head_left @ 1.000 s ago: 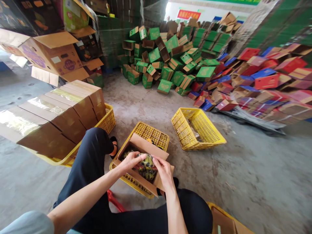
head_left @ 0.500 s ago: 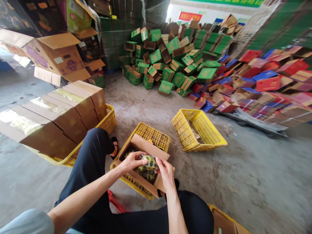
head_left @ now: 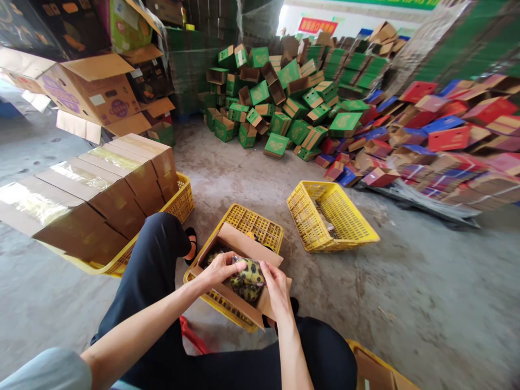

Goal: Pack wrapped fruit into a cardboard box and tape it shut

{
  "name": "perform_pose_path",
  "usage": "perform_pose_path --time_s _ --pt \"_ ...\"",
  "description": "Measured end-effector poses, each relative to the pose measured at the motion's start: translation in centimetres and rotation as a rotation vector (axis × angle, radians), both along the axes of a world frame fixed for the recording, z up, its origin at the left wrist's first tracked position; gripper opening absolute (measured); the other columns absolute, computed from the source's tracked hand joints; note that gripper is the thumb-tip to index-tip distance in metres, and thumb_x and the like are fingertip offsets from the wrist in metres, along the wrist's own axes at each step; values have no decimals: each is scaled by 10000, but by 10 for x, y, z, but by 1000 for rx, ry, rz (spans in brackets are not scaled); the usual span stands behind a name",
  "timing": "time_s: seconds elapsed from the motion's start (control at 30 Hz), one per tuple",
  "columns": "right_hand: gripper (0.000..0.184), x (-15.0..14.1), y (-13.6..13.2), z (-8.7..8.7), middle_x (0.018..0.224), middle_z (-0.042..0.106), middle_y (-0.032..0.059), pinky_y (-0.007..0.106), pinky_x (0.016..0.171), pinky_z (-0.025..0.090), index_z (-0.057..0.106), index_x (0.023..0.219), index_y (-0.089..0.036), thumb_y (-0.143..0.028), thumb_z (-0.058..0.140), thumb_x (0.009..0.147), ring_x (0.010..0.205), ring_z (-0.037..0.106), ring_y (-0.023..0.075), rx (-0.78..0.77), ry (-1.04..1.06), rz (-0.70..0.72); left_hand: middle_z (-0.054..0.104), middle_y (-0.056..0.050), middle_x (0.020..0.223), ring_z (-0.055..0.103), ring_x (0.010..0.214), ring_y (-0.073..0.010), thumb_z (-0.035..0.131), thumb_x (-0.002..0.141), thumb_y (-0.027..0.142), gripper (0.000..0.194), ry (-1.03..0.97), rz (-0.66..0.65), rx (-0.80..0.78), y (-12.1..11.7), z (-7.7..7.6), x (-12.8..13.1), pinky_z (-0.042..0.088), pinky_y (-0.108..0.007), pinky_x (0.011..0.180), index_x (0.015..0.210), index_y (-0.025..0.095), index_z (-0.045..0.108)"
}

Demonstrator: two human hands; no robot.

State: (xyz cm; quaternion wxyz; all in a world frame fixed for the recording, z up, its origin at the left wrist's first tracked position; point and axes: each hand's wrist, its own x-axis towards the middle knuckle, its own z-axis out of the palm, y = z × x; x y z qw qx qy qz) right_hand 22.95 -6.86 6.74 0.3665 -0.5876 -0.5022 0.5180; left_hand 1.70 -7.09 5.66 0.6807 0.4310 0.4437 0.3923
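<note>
An open brown cardboard box point(head_left: 244, 244) rests tilted on a yellow crate point(head_left: 255, 223) between my knees. Both hands grip a small green-and-yellow printed packet point(head_left: 251, 272) over the box's opening. My left hand point(head_left: 219, 269) pinches its left end with curled fingers. My right hand point(head_left: 276, 287) closes on its right end. More packets of the same print lie inside the box beneath it.
A second yellow crate point(head_left: 331, 215) lies tilted on the concrete floor to the right. At my left, taped brown cartons point(head_left: 93, 189) sit on another yellow crate point(head_left: 181, 200). Heaps of green boxes point(head_left: 280, 92) and red and blue boxes point(head_left: 439, 135) fill the back.
The packet has dropped slightly lower into the box and my hands have closed in on its ends. Nothing else has shifted.
</note>
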Motion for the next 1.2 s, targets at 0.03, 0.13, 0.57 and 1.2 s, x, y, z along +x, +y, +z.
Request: perform_pose_path --time_s 0.03,0.13,0.57,1.2 --pt "619 0 0 0 903 795 83 325 712 569 814 1079 -170 -716 656 833 853 706 281 0 9 6 694 -60 887 650 796 -185 795 718 707 653 1 2 -7 0 0 0 510 -274 704 997 126 693" --pt "606 -1 0 1 956 799 83 335 763 574 808 1099 -174 -704 647 852 882 710 284 8 46 27 686 -54 876 657 788 -184 780 716 727 656 -3 14 -30 0 -3 0 528 -281 699 967 129 678" --pt "602 1 1 2 975 806 73 340 784 562 817 1045 -197 -735 656 829 907 715 292 39 -5 19 720 -89 992 664 857 -194 846 718 633 679 -22 -22 -18 -1 0 -2 502 -270 736 1155 131 707" --pt "576 3 -1 5 1015 809 74 352 824 580 798 1111 -226 -711 558 914 923 730 283 14 88 14 721 -84 968 651 812 -171 882 695 586 696 -45 3 -18 -2 0 -3 481 -251 711 1178 125 685"
